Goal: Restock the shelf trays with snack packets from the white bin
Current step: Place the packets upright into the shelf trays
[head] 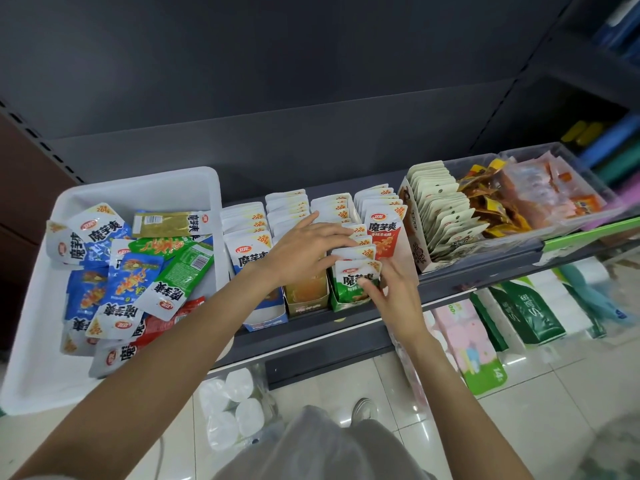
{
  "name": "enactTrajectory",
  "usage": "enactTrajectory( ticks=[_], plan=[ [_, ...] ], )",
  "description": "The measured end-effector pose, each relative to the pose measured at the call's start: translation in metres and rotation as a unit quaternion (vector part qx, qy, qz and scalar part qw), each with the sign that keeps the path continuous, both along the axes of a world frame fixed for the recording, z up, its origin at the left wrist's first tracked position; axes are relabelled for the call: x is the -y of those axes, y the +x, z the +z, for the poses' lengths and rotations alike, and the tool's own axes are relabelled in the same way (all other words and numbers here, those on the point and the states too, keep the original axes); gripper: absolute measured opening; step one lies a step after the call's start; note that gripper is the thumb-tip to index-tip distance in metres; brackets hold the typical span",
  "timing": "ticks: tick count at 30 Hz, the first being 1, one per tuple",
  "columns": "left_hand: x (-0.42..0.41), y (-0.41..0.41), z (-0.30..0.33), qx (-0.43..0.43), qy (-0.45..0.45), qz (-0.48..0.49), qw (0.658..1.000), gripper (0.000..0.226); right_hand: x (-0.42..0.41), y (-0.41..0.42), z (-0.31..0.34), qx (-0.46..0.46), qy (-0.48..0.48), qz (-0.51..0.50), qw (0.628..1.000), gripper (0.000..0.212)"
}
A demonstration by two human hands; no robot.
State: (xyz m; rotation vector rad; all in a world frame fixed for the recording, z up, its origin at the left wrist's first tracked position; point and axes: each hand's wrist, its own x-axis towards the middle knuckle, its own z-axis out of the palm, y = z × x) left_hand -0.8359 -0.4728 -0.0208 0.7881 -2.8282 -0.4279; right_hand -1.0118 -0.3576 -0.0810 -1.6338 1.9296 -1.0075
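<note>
Two bare hands work at the green tray (341, 299) on the dark shelf (311, 336), third in a row of four cardboard trays. The left hand (304, 251) lies over the upright packets with its fingers (337, 233) nearly straight, pressing the row back. The right hand (391, 289) pinches the front green packet (356, 280) at its lower edge, fingers curled on it; the packet stands at the tray's front and reads 魔芋爽 under a red oval logo. The same three characters show on the red packet (384, 237) leading the tray to the right and on the blue-and-white packet (251, 258) leading the blue tray (266, 320) to the left; many packet corners carry a yellow "20%" flash. Between the blue and green trays sits a yellow tray (306, 301). At the shelf's left end the white bin (138, 188) holds a loose heap of blue, green, red and gold packets with the same lettering. Further right, a brown carton (415, 237) holds cream hang-tab packs.
</note>
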Motion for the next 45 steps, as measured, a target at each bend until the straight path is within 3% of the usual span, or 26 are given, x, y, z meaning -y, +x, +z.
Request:
enactTrajectory(
  ticks=[3, 6, 9, 12, 17, 20, 24, 27, 32, 34, 36, 38, 40, 41, 43, 45],
  plan=[
    [-0.007, 0.009, 0.009, -0.028, 0.025, -0.001, 0.999, 0.035, -0.016, 0.005, 0.018, 0.063, -0.021, -0.085, 0.994, 0.039],
    [-0.027, 0.033, 0.024, -0.160, -0.012, 0.041, 0.986, 0.030, -0.033, 0.013, 0.053, 0.061, -0.102, -0.070, 0.990, 0.036],
    [-0.047, 0.084, 0.031, -0.320, -0.086, 0.143, 0.933, 0.020, -0.029, 0.042, 0.093, 0.066, -0.165, -0.015, 0.984, 0.020],
    [-0.059, 0.155, 0.026, -0.352, -0.144, 0.269, 0.885, 0.017, -0.005, 0.089, 0.112, 0.047, -0.161, 0.107, 0.980, 0.009],
    [-0.039, 0.261, -0.005, -0.177, -0.076, 0.428, 0.883, 0.032, 0.059, 0.202, 0.096, -0.079, -0.049, 0.316, 0.944, 0.019],
    [-0.019, 0.289, -0.029, 0.001, -0.016, 0.418, 0.908, 0.048, 0.106, 0.262, 0.061, -0.227, 0.022, 0.365, 0.903, 0.038],
    [-0.003, 0.292, -0.044, 0.215, 0.095, 0.371, 0.898, 0.076, 0.148, 0.296, 0.022, -0.441, 0.124, 0.382, 0.803, 0.072],
    [-0.001, 0.293, -0.050, 0.253, 0.066, 0.345, 0.901, 0.082, 0.149, 0.302, 0.006, -0.485, 0.149, 0.375, 0.776, 0.079],
    [0.000, 0.295, -0.058, 0.258, 0.049, 0.341, 0.903, 0.076, 0.139, 0.300, -0.003, -0.568, 0.066, 0.384, 0.725, 0.061],
    [0.002, 0.298, -0.055, 0.239, 0.081, 0.336, 0.907, 0.069, 0.137, 0.294, -0.003, -0.577, 0.057, 0.394, 0.713, 0.055],
    [0.002, 0.304, -0.046, 0.165, 0.144, 0.351, 0.910, 0.061, 0.132, 0.289, 0.014, -0.547, 0.054, 0.368, 0.750, 0.046],
    [-0.005, 0.308, -0.032, 0.039, 0.124, 0.383, 0.915, 0.052, 0.123, 0.283, 0.040, -0.441, 0.050, 0.309, 0.841, 0.033],
    [-0.018, 0.304, -0.013, -0.106, 0.056, 0.408, 0.905, 0.050, 0.106, 0.270, 0.064, -0.213, 0.038, 0.213, 0.953, 0.018],
    [-0.025, 0.298, -0.001, -0.176, 0.046, 0.418, 0.890, 0.051, 0.093, 0.263, 0.077, -0.065, 0.037, 0.157, 0.985, 0.018],
    [-0.038, 0.282, 0.020, -0.281, 0.066, 0.422, 0.860, 0.051, 0.066, 0.244, 0.096, 0.193, 0.007, 0.015, 0.981, 0.027],
    [-0.049, 0.260, 0.035, -0.326, 0.095, 0.386, 0.858, 0.044, 0.035, 0.220, 0.110, 0.305, -0.032, -0.112, 0.945, 0.028]
  ],
)
